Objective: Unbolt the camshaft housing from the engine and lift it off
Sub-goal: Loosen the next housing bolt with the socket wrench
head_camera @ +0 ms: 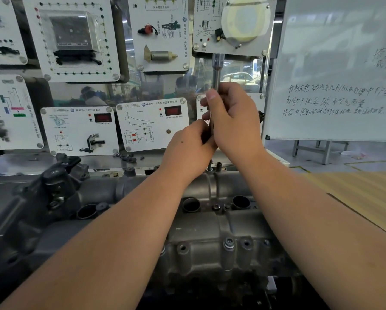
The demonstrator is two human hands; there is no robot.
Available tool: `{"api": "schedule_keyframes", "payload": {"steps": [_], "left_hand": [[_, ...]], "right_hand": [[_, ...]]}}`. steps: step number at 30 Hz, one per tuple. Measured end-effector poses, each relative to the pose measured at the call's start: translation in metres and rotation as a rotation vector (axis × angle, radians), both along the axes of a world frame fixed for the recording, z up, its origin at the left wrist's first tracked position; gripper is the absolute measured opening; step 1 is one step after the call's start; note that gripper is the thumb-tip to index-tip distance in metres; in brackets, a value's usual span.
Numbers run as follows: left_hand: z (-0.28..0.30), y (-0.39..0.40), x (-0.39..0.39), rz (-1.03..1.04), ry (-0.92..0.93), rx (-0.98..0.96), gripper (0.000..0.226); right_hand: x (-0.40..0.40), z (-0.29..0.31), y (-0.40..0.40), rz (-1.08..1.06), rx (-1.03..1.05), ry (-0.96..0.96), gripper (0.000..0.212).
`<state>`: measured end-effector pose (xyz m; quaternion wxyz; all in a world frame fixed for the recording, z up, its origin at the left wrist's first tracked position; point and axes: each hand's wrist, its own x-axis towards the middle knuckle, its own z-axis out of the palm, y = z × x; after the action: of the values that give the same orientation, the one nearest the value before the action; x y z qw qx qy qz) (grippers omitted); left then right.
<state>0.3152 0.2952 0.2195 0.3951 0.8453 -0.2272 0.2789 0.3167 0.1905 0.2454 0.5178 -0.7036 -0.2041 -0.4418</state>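
Observation:
The grey cast camshaft housing (201, 233) lies across the engine in front of me, with round plug wells and bolt bosses on top. A long metal socket driver (216, 70) stands upright over the housing's far edge. My right hand (232, 121) grips its shaft high up, thumb along the tool. My left hand (187, 148) grips the shaft just below, touching the right hand. The tool's lower end is hidden behind my hands; a bolt head (210, 167) shows right under them on the far edge.
A black throttle body (53, 189) sits at the engine's left end. Training panels (151, 126) with sensors stand close behind the engine. A whiteboard (335, 86) stands at the right, with a wooden surface (366, 198) beside the engine.

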Motion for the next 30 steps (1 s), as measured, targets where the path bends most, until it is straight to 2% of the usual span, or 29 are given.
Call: {"api": "schedule_keyframes", "payload": {"steps": [4, 7, 9, 12, 17, 22, 24, 30], "left_hand": [[-0.0003, -0.0018, -0.0033, -0.038, -0.003, 0.005, 0.015], [0.0012, -0.0007, -0.0026, -0.033, -0.004, -0.001, 0.014], [0.0020, 0.0000, -0.0020, -0.023, -0.001, -0.009, 0.012], [0.0016, -0.0001, -0.0014, 0.001, -0.001, -0.012, 0.012], [0.0002, -0.0018, -0.0029, -0.031, -0.006, 0.023, 0.015], [0.0033, -0.0004, 0.0000, 0.010, 0.004, 0.011, 0.014], [0.0024, -0.0007, 0.0001, 0.026, 0.013, 0.007, 0.013], [0.0007, -0.0023, -0.0036, -0.025, 0.012, 0.011, 0.014]], "right_hand": [[-0.0004, 0.0016, -0.0005, -0.003, 0.004, 0.027, 0.020], [0.0001, 0.0009, 0.0002, 0.044, 0.021, 0.036, 0.012], [0.0002, -0.0003, 0.0000, 0.050, 0.025, 0.034, 0.025], [-0.0006, 0.0000, 0.0000, 0.016, 0.017, 0.004, 0.003], [-0.0003, 0.0013, -0.0004, -0.040, -0.007, 0.009, 0.022], [-0.0012, 0.0000, -0.0004, 0.023, 0.026, -0.003, 0.016], [-0.0013, 0.0002, 0.0000, 0.017, 0.022, -0.010, 0.005], [-0.0018, 0.0017, 0.0015, -0.009, 0.006, 0.011, 0.025]]}}
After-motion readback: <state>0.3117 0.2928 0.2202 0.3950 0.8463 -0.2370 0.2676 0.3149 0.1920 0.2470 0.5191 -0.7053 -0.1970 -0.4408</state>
